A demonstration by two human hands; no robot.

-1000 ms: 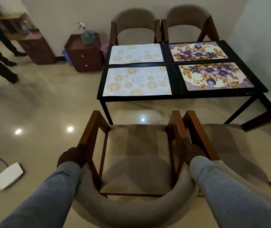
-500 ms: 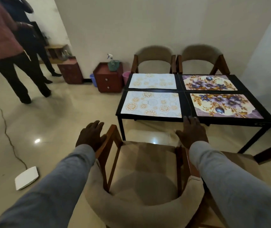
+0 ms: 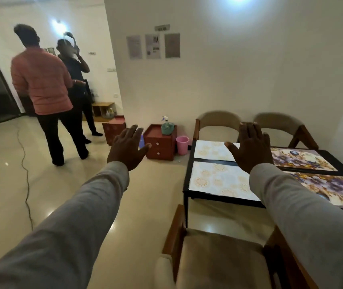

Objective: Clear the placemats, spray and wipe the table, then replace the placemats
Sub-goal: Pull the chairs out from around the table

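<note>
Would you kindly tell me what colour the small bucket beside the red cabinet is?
Pink bucket, seen in the head view.

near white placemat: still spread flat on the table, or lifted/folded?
Spread flat. The near white placemat lies on the black table, no corner raised or folded; both hands hover open, the right hand above the mats, the left hand empty.

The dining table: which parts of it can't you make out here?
Head view:
- far floral placemat: partly behind the right hand.
- near floral placemat: covered by the sleeve, cut by the right edge.
- table: right end beyond the frame.
</note>
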